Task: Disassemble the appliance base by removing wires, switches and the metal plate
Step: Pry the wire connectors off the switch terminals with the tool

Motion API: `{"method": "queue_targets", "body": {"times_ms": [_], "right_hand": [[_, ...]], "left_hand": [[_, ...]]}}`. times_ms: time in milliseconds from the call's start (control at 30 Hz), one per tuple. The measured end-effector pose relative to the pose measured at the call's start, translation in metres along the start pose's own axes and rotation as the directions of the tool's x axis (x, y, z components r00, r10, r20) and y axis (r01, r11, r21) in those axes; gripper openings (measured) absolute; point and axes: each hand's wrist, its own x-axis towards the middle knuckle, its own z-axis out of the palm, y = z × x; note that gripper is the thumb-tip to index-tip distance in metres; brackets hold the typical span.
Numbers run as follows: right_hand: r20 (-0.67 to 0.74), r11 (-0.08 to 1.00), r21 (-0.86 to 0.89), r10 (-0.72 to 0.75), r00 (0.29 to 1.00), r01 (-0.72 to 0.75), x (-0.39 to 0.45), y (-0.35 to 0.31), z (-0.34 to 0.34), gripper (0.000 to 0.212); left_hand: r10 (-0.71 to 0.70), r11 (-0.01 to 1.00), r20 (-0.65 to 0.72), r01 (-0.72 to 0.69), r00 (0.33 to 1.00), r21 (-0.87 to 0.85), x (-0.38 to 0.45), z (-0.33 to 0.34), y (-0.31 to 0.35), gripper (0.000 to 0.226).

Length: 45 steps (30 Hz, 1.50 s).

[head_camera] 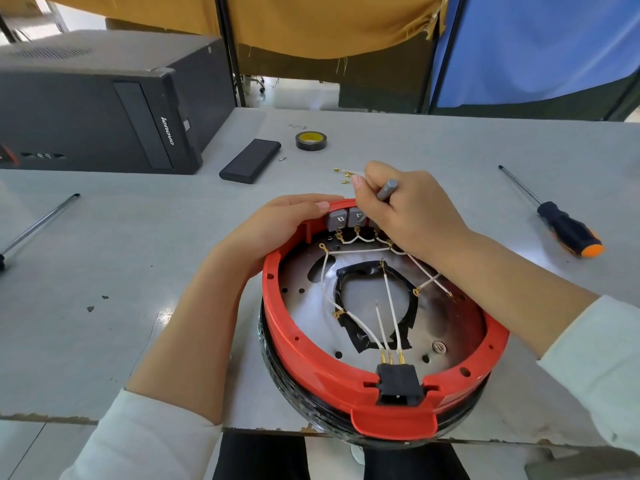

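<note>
Appliance base (346, 386), a red plastic ring, sits at the near edge of the tabletop (121, 265), overhanging it slightly. The right hand (412, 209) forms the working grip: its fingers are clenched round a small grey tool (387, 189), whose tip is hidden behind the fingers at the row of grey switches (346, 218) on the far rim. The left hand (277, 226) provides the holding grip, fingers curled over the far rim just left of the switches.

Status, judged from this view:
- Switches: at least two remain seated in the rim, still linked by short white jumpers.
- Wires (388, 299): most remain inside the ring, below the working grip; several ends with brass terminals lie loose, while others stay joined to the black power socket (398, 382) on the near rim.
- Removed pieces (346, 174): a few short leads with brass ends lie on the tabletop just beyond the working grip.
- Metal plate (304, 299): in place under the wiring, with one screw (439, 347) visible near the socket.

Disassembly appears to be at an early to middle stage. An orange-tipped screwdriver (568, 230) lies well to the right of the grip.
</note>
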Motion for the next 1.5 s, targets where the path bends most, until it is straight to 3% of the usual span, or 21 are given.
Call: {"method": "queue_targets", "body": {"times_ms": [267,433,700,933,1167,1233,1333,1500], "right_hand": [[0.062,0.999,-0.019,0.027,0.998,-0.026,0.001,0.0,0.005,0.044],[0.069,0.962,0.18,0.194,0.979,-0.204,0.006,0.003,0.006,0.042],[0.067,0.955,0.146,0.249,0.966,-0.256,0.012,0.004,0.01,0.041],[0.022,0.997,-0.071,0.009,1.0,-0.007,0.002,-0.002,0.005,0.038],[0.153,0.933,-0.308,-0.146,0.977,0.187,-0.001,-0.013,0.004,0.024],[0.151,0.943,-0.309,-0.083,0.985,0.127,0.001,-0.014,0.006,0.026],[0.133,0.986,-0.155,0.089,0.987,-0.068,0.006,-0.009,0.009,0.037],[0.121,0.986,-0.114,0.135,0.983,-0.121,0.007,-0.007,0.012,0.041]], "left_hand": [[0.019,0.998,0.024,-0.017,1.0,-0.063,-0.002,0.001,0.001,0.029],[0.011,1.0,0.005,-0.011,1.0,-0.014,-0.001,0.001,0.001,0.031],[0.009,1.0,-0.001,-0.009,1.0,-0.019,-0.003,0.003,0.002,0.032],[0.048,0.997,-0.002,-0.048,0.999,-0.058,-0.005,0.006,0.003,0.028],[0.049,0.998,0.011,-0.048,0.999,-0.043,-0.005,0.004,0.002,0.028],[0.052,0.998,0.009,-0.051,0.999,-0.041,-0.006,0.004,0.003,0.028],[0.053,0.997,0.012,-0.052,0.999,-0.061,-0.007,0.005,0.004,0.029],[0.061,0.996,0.006,-0.06,0.998,-0.062,-0.008,0.007,0.005,0.029]]}}
